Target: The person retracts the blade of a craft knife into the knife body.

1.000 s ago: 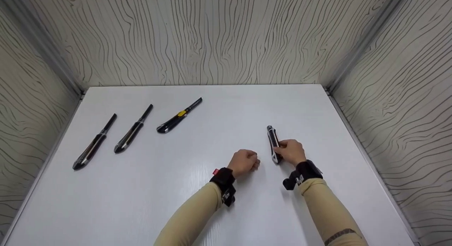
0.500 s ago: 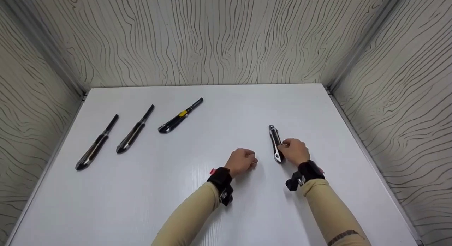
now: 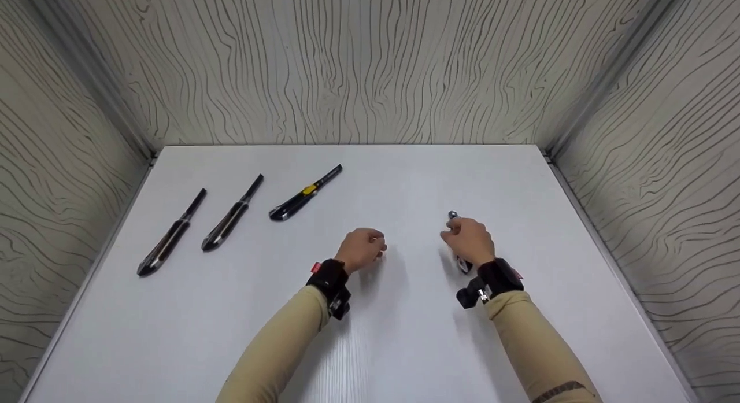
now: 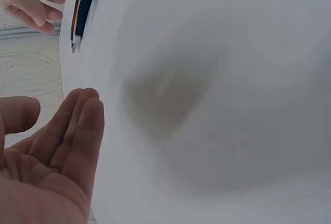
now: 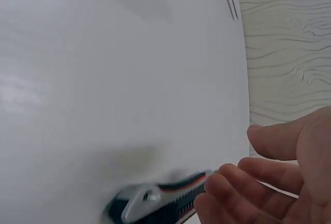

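Observation:
A box cutter (image 3: 464, 266) with a dark and silver handle lies on the white table (image 3: 404, 345), its blade not showing. My right hand (image 3: 471, 241) is over this cutter and hides its middle in the head view. In the right wrist view, the same box cutter (image 5: 165, 200) lies past the loosely bent fingers (image 5: 217, 198), and nothing is between thumb and fingers. To the left, my left hand (image 3: 361, 248) hovers above the table with relaxed fingers (image 4: 85, 136), holding nothing.
On the left half of the table lie a black box cutter with a yellow slider (image 3: 310, 190), a brown-and-silver box cutter (image 3: 225, 225) and another like it (image 3: 163, 248), all with dark blades extended. Wood-patterned panels (image 3: 358, 67) wall the back and sides.
My right hand has come off the box cutter's handle and moved slightly up and left over it. My left hand has shifted left, away from it, with its fingers loosened. The head view has shifted slightly.

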The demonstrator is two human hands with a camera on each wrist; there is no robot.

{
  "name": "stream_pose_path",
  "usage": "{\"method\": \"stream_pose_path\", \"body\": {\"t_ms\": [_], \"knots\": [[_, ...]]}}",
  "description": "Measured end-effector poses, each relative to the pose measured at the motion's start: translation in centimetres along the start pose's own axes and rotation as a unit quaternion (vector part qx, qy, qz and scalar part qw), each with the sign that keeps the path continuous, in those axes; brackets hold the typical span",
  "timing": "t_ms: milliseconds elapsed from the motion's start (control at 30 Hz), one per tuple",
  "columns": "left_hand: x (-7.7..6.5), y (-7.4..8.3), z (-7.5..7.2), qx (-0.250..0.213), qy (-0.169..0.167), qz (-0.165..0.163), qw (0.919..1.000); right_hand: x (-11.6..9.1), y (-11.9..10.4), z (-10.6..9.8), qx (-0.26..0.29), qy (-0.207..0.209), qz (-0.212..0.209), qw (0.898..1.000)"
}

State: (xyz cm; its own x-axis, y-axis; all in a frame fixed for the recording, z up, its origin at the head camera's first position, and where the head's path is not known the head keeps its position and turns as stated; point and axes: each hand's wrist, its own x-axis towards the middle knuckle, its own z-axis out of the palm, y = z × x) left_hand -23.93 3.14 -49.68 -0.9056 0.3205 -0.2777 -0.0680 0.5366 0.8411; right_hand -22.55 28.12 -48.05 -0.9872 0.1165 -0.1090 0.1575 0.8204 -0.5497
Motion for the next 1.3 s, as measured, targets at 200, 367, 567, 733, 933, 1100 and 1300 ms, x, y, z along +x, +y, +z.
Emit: {"method": "stream_pose_path", "body": {"t_ms": [200, 367, 567, 733, 933, 1100, 1300], "knots": [[-1.0, -1.1, -4.4, 0.003, 0.037, -0.030, 0.9988, 0.8, -3.0, 2.7, -0.001, -0.034, -0.048, 0.998], [-1.7, -2.4, -7.6, 0.049, 0.080, -0.039, 0.9948, 1.1, -5.6, 5.0, 0.002, -0.059, -0.062, 0.996], [-2.3, -4.2, -11.0, 0.094, 0.115, -0.061, 0.9871, 1.0, -8.9, 7.3, 0.015, -0.076, -0.089, 0.993], [-2.3, -6.0, -13.7, 0.098, 0.132, -0.086, 0.9826, 1.2, -11.1, 8.8, 0.008, -0.090, -0.108, 0.990], [-1.2, -7.4, -15.7, 0.144, 0.161, -0.082, 0.9731, 1.6, -12.7, 9.9, 0.023, -0.105, -0.113, 0.988], [0.0, -8.3, -16.4, 0.176, 0.171, -0.096, 0.9648, 1.7, -13.8, 10.4, 0.048, -0.120, -0.121, 0.984], [1.5, -9.3, -16.7, 0.212, 0.189, -0.089, 0.9548, 1.7, -14.5, 10.6, 0.061, -0.142, -0.125, 0.980]]}}
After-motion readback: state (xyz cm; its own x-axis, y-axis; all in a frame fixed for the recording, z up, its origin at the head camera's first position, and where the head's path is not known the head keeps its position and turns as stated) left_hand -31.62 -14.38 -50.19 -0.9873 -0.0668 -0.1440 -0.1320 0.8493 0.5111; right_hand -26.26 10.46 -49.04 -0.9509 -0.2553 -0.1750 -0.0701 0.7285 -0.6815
